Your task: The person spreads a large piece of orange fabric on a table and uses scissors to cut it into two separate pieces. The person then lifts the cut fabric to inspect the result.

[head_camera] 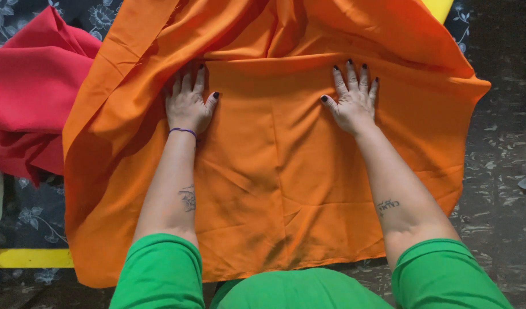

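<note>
A large orange cloth [274, 171] lies spread over a dark flowered surface in the head view. My left hand [188, 103] rests flat on it at the left, fingers pointing away, a purple band on the wrist. My right hand [353, 100] presses flat on the cloth at the right, fingers spread. Both palms sit just below a folded edge that runs across the cloth's upper part. Neither hand grips anything. Green sleeves cover my upper arms at the bottom of the view.
A red cloth [28, 97] lies bunched at the left, touching the orange one. A yellow strip [28, 257] runs along the lower left. A yellow piece [437, 8] shows at the top right. Dark flowered covering [497, 171] extends to the right.
</note>
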